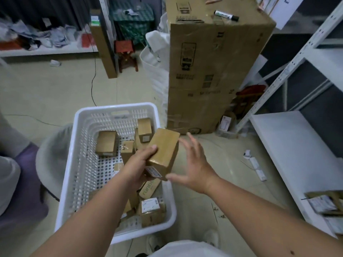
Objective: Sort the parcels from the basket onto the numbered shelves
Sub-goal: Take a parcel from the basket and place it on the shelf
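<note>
— What's closest to the lens?

— Two bare forearms reaching forward. The left hand (138, 165) grips a brown parcel (163, 153) above the white basket (118, 108), thumb across its top face, fingers (148, 176) curled under the near end by a white label with blurred digits.

— And the other hand?

— The right hand (193, 164) is spread wide, fingers apart, just to the right of that parcel; the thumb tip looks to be at its lower corner, though contact is hard to judge. It grasps nothing.

— Where do the remaining parcels sit?

— Inside the basket on the tiled floor (46, 93): one small box (107, 143) at the left, one standing box (144, 131) near the far wall, a labelled box (152, 210) at the near right corner, and a few more partly hidden under the left arm.

— The shelves?

— A white metal shelf unit (289, 145) stands at the right, with a couple of parcels (324, 203) on its lowest board. A tall cardboard carton (213, 71) stands beyond the basket — a marker pen (226, 15) lies on its top.
</note>
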